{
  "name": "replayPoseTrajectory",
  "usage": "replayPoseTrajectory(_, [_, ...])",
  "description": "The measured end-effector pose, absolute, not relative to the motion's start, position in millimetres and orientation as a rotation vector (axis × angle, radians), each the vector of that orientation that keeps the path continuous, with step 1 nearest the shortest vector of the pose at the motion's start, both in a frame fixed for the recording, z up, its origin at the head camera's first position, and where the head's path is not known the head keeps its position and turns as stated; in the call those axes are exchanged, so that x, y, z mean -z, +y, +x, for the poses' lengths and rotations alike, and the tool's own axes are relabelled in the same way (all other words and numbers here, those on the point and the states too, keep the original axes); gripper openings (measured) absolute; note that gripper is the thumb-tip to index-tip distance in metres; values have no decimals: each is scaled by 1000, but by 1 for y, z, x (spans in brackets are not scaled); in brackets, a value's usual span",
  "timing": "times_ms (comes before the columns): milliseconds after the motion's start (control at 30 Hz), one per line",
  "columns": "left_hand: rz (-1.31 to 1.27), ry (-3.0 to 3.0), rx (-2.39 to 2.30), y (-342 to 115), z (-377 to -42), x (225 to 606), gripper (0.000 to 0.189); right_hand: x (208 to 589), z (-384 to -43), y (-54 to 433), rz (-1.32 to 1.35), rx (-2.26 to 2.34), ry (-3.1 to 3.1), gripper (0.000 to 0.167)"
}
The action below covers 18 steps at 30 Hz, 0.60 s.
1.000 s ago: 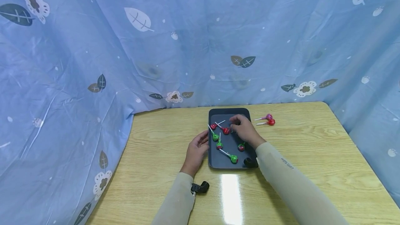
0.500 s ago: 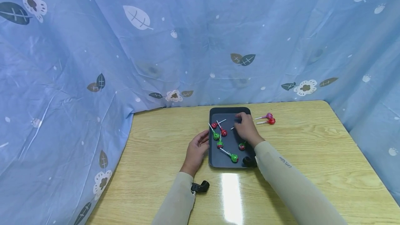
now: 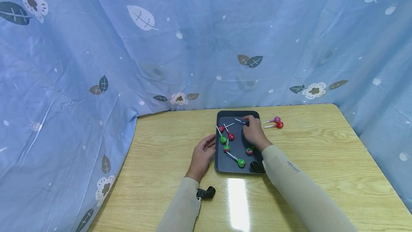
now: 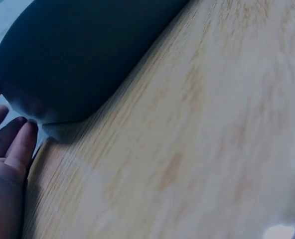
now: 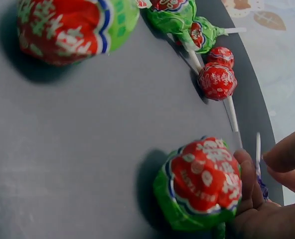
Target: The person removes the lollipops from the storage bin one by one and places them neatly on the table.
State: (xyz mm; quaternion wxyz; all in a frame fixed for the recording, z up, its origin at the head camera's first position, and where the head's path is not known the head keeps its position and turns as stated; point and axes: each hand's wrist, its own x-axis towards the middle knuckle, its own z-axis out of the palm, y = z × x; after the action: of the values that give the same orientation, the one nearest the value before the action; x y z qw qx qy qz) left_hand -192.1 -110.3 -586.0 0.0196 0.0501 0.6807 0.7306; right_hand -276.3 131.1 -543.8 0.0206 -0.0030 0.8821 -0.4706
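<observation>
In the head view, my right hand (image 3: 255,131) is over the far right of a dark grey tray (image 3: 220,164), holding a lollipop with a dark purple-blue wrapper (image 3: 246,122) and a white stick pointing left. My fingers hide most of its head; the right wrist view shows the purple wrapper (image 5: 262,189) between thumb and fingers. A green-and-red lollipop (image 5: 200,184) lies near this hand's underside. My left hand (image 3: 202,155) rests by the tray's left side, fingers loosely bent; in the left wrist view its fingertips (image 4: 30,130) are right at the tray wall (image 4: 77,64).
Inside the tray, red lollipops (image 3: 231,136) and green ones (image 3: 241,163) lie along the left and front. A purple lollipop (image 3: 277,119) and a red lollipop (image 3: 279,125) lie on the wooden table (image 3: 167,153) right of the tray. A blue curtain (image 3: 193,46) hangs behind.
My right hand has shifted slightly right, away from the red lollipops; one of these lies turned. The held lollipop's stick has swung up to point left. My left hand has stayed put.
</observation>
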Motion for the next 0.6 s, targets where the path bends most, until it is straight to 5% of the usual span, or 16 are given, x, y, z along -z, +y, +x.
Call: replayPoseTrajectory(600, [152, 2105, -2277, -112, -192, 587, 50, 550, -276, 134, -218, 1349, 2640, 28])
